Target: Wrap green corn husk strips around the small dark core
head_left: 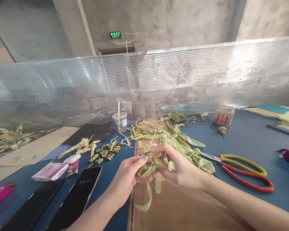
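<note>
Right of the brown board (pixel 195 208), scissors (pixel 218 158) are lying; left of it, a smartphone (pixel 75 199). Loose corn husks (pixel 174 141) are crowding its far part. Above it, the left hand (pixel 125 176) is pinching husk strips (pixel 150 170); the right hand (pixel 183 173) is curling close, fingertip contact unclear. Blue tabletop (pixel 197 133) is extending around; a perforated screen (pixel 159 73) is standing beyond.

Head view: faces forward, down; near left hand (pixel 125 175), right hand (pixel 179 167).
</note>
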